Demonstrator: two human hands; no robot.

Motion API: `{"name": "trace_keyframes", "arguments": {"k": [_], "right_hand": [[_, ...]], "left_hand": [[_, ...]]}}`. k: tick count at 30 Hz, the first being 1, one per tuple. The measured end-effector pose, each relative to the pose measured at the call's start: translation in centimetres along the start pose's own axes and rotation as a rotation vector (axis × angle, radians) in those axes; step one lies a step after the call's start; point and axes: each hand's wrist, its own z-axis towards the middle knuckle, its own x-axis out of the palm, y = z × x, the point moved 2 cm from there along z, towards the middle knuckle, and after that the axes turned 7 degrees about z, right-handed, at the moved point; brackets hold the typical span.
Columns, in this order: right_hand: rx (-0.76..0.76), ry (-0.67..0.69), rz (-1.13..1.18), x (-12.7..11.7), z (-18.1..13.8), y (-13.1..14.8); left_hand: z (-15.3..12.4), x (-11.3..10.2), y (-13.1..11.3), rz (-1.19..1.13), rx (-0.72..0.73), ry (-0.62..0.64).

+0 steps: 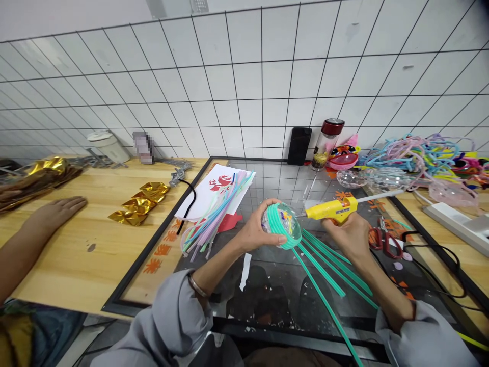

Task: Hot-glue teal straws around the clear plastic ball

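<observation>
Wrapped around a clear plastic ball, my left hand holds it up over the dark glass panel. Green pipe cleaners circle one side of the ball, and colourful bits show inside it. My right hand grips a yellow hot glue gun, with a white glue stick out of its back. The gun's nozzle points at the ball's right side, close to it; whether they touch I cannot tell. Loose green pipe cleaners lie on the glass below and between my hands.
Pastel pipe cleaners lie on white paper. At right are red scissors, a white power strip, black cable and a tangled pipe-cleaner pile. A glass bottle and phone stand behind. Another person's hand rests left, near gold foil.
</observation>
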Motion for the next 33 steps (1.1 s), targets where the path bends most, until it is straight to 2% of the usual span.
{"name": "trace_keyframes", "arguments": {"k": [23,33], "right_hand": [[-0.002,-0.012,-0.011,-0.07,-0.33,0.39],[-0.033,0.035,0.002,0.13,-0.41,0.33]], "left_hand": [[-0.09,0.43,-0.39,0.048,-0.003,0.023],[-0.32,0.77,-0.52,0.148,0.005,0.053]]}}
